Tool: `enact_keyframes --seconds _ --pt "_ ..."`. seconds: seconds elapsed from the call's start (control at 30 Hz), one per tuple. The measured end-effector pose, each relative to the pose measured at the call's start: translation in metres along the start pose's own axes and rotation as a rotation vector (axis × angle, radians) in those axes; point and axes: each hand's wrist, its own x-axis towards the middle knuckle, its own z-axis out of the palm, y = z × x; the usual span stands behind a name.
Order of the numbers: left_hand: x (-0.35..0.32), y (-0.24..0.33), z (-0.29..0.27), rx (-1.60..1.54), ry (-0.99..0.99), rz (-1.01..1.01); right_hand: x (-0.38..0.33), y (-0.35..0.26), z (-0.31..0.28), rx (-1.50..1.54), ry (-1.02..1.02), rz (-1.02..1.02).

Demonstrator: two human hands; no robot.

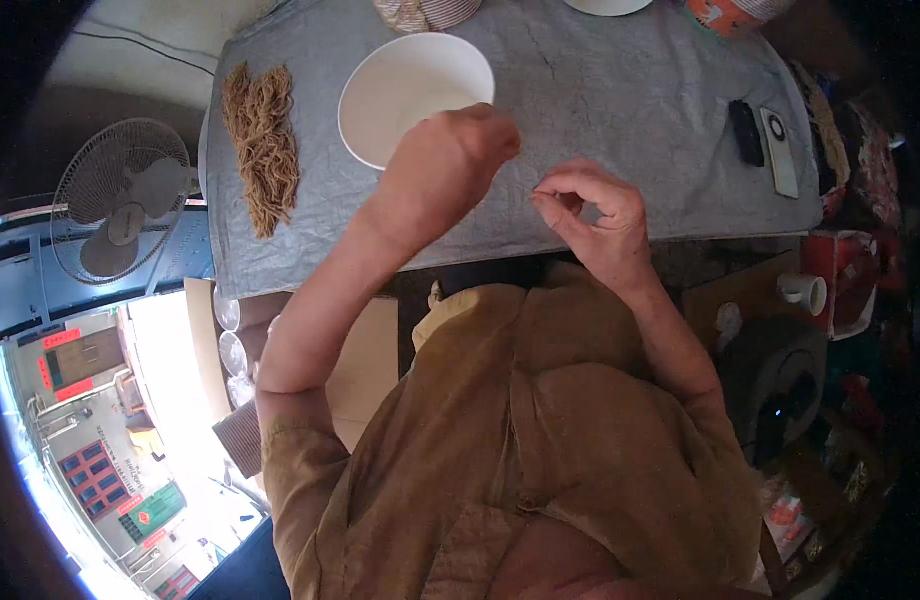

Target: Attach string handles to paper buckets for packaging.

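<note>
My left hand point(458, 150) is closed and slightly blurred, raised in front of the near right rim of a white round tub point(365, 110). Its fingertips are turned away, so whatever it may hold is hidden. To its right, my right hand point(602, 215) is held near the table's front edge, thumb and forefinger pinched together. Anything in that pinch is too small to make out. A gap separates the two hands. Left of the tub, a bundle of brown twisted cords point(260, 150) lies on the grey cloth of the table point(620, 110).
A striped round object point(427, 12), a white disc point(608, 4) and an orange container point(725, 15) stand along the far edge. On the right lie a black object point(747, 133) and a white device point(780, 150). A fan point(125, 205) stands left; a white mug point(805, 292) sits lower right.
</note>
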Motion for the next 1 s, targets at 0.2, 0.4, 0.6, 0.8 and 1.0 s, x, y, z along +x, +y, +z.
enact_keyframes --seconds 0.2,0.4,0.6,0.8,1.0 --pt "0.007 0.004 -0.029 -0.816 -0.11 -0.556 0.033 -0.034 -0.016 -0.34 0.065 -0.415" --pt "-0.003 0.001 -0.023 -1.159 -0.177 -0.589 0.055 -0.04 -0.012 -0.194 -0.038 -0.334" --pt "-0.008 0.004 -0.019 -1.296 -0.141 -0.544 0.056 -0.037 -0.013 -0.019 -0.147 0.023" --pt "-0.015 0.005 0.001 -1.357 -0.046 -0.498 0.052 -0.044 -0.02 0.233 -0.163 0.338" --pt "-0.014 -0.001 0.004 -1.399 -0.109 -0.467 0.058 -0.055 -0.032 0.084 -0.09 0.255"
